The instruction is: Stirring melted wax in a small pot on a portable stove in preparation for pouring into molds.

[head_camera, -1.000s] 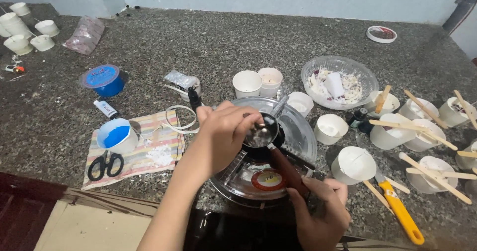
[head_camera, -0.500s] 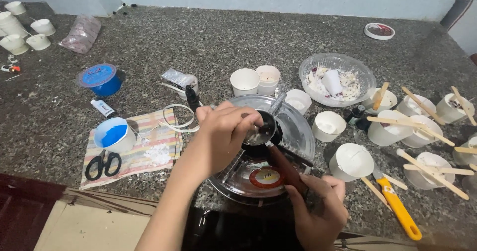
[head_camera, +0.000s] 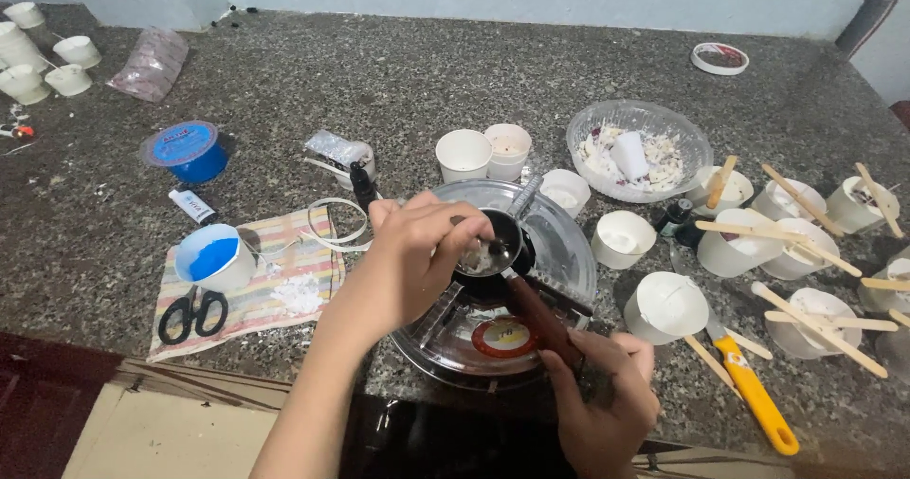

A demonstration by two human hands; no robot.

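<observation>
My right hand (head_camera: 599,401) grips the dark red handle (head_camera: 542,318) of a small black pan (head_camera: 500,244) held over a round glass-topped stove (head_camera: 559,252). My left hand (head_camera: 417,252) reaches over the pan's left rim, fingers closed on a thin metal utensil (head_camera: 519,199) that dips into the pan. The pan holds a little whitish material. A red and white label (head_camera: 504,337) shows on the stove below the handle.
White paper cups (head_camera: 464,153) stand behind the stove; more cups with wooden sticks (head_camera: 791,242) crowd the right. A clear bowl (head_camera: 641,147) of white pieces sits behind. Yellow-handled knife (head_camera: 754,394) at front right. Scissors (head_camera: 192,310), blue-filled cup (head_camera: 214,256), blue tape roll (head_camera: 182,149) at left.
The view has shifted slightly. My left hand has moved a little within the pan with the utensil; my right hand still holds the handle.
</observation>
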